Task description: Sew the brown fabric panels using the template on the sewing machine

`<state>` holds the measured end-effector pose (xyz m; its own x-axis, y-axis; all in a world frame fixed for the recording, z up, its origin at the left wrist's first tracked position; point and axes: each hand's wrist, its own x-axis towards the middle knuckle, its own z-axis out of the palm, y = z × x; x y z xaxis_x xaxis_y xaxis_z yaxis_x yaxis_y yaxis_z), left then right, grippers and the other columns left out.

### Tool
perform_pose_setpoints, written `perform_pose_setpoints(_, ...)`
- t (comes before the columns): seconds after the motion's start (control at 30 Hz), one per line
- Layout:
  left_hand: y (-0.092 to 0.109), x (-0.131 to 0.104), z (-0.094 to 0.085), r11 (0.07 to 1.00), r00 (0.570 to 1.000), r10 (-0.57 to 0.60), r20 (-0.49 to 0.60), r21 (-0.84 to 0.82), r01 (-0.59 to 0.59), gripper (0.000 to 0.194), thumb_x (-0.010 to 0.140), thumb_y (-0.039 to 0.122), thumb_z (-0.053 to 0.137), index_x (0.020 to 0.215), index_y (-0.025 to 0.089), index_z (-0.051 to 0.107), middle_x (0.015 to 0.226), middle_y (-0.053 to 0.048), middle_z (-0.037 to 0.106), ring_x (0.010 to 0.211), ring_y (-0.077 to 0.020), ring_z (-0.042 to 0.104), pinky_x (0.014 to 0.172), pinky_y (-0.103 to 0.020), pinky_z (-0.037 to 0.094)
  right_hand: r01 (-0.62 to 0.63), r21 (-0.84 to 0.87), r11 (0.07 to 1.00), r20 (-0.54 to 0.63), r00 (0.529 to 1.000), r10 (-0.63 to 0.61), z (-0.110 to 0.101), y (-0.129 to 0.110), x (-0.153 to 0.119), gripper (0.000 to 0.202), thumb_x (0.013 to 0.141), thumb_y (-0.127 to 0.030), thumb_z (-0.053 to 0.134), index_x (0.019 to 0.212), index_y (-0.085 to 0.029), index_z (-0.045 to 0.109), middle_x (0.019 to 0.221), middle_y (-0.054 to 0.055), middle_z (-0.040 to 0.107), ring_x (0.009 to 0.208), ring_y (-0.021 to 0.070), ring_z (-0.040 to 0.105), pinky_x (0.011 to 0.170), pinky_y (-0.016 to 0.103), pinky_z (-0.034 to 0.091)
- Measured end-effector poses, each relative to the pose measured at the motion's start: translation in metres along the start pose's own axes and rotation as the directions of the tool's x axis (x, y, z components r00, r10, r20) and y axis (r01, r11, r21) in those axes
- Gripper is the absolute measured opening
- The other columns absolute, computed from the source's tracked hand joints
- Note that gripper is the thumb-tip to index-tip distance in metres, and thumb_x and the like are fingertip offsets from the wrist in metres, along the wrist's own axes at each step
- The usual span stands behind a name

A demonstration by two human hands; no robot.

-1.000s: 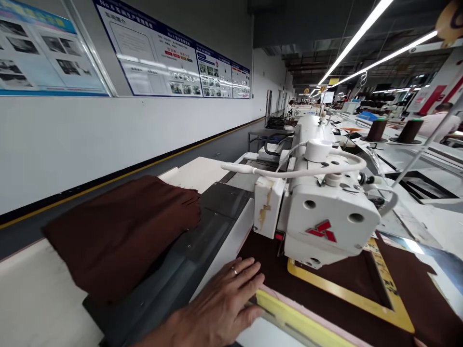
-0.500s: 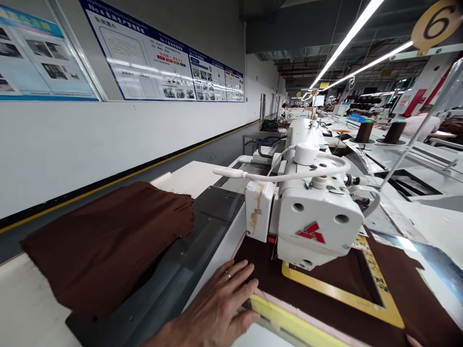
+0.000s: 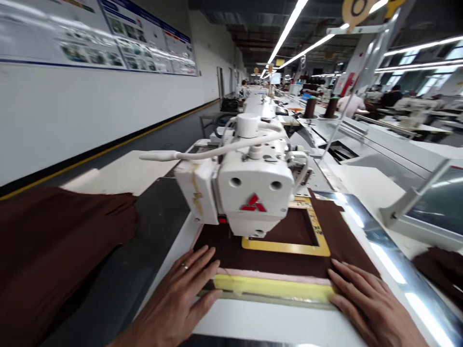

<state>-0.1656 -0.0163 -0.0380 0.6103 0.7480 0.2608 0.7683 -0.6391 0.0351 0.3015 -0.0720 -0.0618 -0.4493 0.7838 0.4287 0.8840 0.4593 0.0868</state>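
Dark brown fabric (image 3: 231, 258) lies flat beneath the head of a white sewing machine (image 3: 253, 188). A yellow frame (image 3: 289, 247) with a rectangular opening rests on it. Along the near edge of the fabric runs a yellow strip (image 3: 275, 287) with a pink border. My left hand (image 3: 184, 289), with a ring on one finger, lies at the strip's left end, fingers stretched onto the fabric. At the opposite end, my right hand (image 3: 365, 299) rests with its fingers extended on the fabric's near right corner. Neither hand grips anything.
More brown fabric (image 3: 68, 231) lies on the dark surface at the left. Right of the machine are a glossy clear sheet (image 3: 383, 255), a screen (image 3: 437, 197) and a dark cloth bundle (image 3: 441, 270). Brown thread cones (image 3: 310, 108) stand farther back. A person (image 3: 350, 104) sits in the distance.
The view has swung to the right, so the machine appears farther left. My right hand, barely visible at the bottom edge before, now shows on the fabric. My left hand stays at the strip's left end.
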Motion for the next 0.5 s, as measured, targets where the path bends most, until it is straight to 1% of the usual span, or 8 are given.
perform_pose_setpoints(0.07, -0.005, -0.001, 0.005, 1.0, 1.0, 0.019, -0.021, 0.009, -0.019, 0.063, 0.099, 0.044, 0.064, 0.156, 0.028, 0.045, 0.162, -0.002, 0.043, 0.145, -0.0316, 0.047, 0.106, -0.039, 0.058, -0.031, -0.011, 0.999, 0.024, 0.999, 0.032, -0.009, -0.005, 0.008, 0.041, 0.103, -0.049, 0.056, 0.136, -0.029, 0.068, 0.147, 0.0, 0.059, 0.124, 0.0309, 0.063, 0.093, 0.043, 0.06)
perform_pose_setpoints(0.13, -0.007, -0.002, 0.008, 0.999, 0.999, 0.031, -0.038, 0.008, -0.031, 0.063, 0.098, 0.046, 0.065, 0.155, 0.028, 0.046, 0.162, -0.002, 0.043, 0.144, -0.0312, 0.048, 0.104, -0.037, 0.059, -0.059, -0.001, 0.998, 0.042, 0.997, 0.059, -0.01, -0.008, 0.01, 0.04, 0.104, -0.048, 0.055, 0.136, -0.028, 0.067, 0.148, 0.001, 0.058, 0.127, 0.0305, 0.061, 0.095, 0.043, 0.059)
perform_pose_setpoints(0.27, -0.009, -0.002, 0.011, 0.999, 0.997, 0.046, -0.056, 0.017, -0.045, 0.061, 0.097, 0.047, 0.065, 0.153, 0.028, 0.049, 0.16, -0.003, 0.047, 0.142, -0.0316, 0.051, 0.102, -0.036, 0.06, -0.084, 0.028, 0.996, 0.057, 0.995, 0.083, -0.007, -0.01, 0.005, 0.04, 0.103, -0.047, 0.056, 0.138, -0.028, 0.066, 0.148, 0.003, 0.058, 0.127, 0.0315, 0.06, 0.095, 0.045, 0.058)
perform_pose_setpoints(0.43, -0.012, -0.003, 0.011, 0.999, 0.999, 0.041, -0.023, 0.037, -0.04, 0.063, 0.096, 0.045, 0.066, 0.154, 0.029, 0.048, 0.16, -0.003, 0.046, 0.142, -0.0323, 0.051, 0.102, -0.038, 0.06, -0.105, 0.072, 0.992, 0.075, 0.992, 0.1, -0.004, -0.008, 0.002, 0.041, 0.102, -0.045, 0.058, 0.139, -0.028, 0.065, 0.147, 0.004, 0.059, 0.127, 0.0331, 0.06, 0.095, 0.048, 0.058)
perform_pose_setpoints(0.5, -0.014, -0.003, 0.009, 0.999, 0.998, 0.045, -0.042, 0.024, -0.044, 0.062, 0.096, 0.045, 0.067, 0.153, 0.029, 0.049, 0.158, -0.003, 0.049, 0.141, -0.0321, 0.052, 0.101, -0.039, 0.061, -0.122, 0.09, 0.988, 0.089, 0.989, 0.114, -0.003, -0.007, 0.003, 0.042, 0.103, -0.044, 0.058, 0.14, -0.028, 0.064, 0.147, 0.006, 0.058, 0.129, 0.0341, 0.059, 0.096, 0.05, 0.056)
